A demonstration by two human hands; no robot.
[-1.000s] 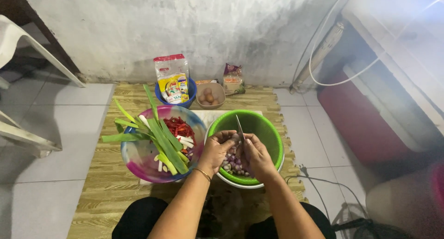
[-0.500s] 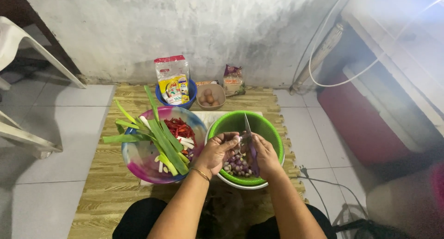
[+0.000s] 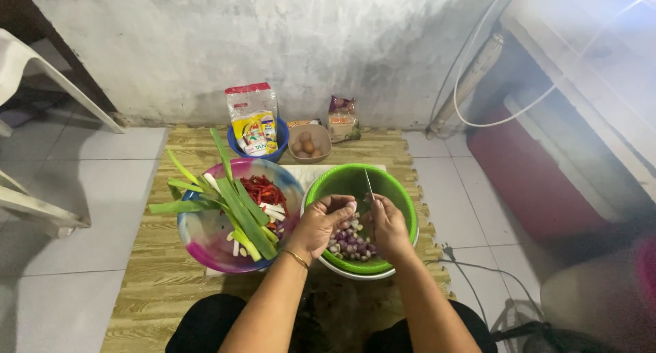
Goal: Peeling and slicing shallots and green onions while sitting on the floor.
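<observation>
Both my hands hover over a green bowl [image 3: 395, 189] holding several small purple shallots [image 3: 350, 243]. My left hand [image 3: 321, 224] pinches one small pale shallot [image 3: 350, 207] at its fingertips. My right hand [image 3: 387, 224] grips a small knife [image 3: 369, 185], blade pointing up and away, right beside that shallot. To the left stands a pink-and-blue bowl [image 3: 205, 237] with long green leek stalks [image 3: 236, 202], red chillies [image 3: 263, 189] and white pieces.
A wood-pattern mat [image 3: 157, 284] lies on the tiled floor. At the back by the wall stand a blue bowl with a food packet [image 3: 253, 117], a small bowl of eggs [image 3: 307, 142] and a small bag [image 3: 342, 119]. A white plastic chair [image 3: 31, 79] is left; cables [image 3: 471, 278] lie right.
My hands stayed over the green bowl. The knife blade shifted slightly while my fingers kept working the shallot.
</observation>
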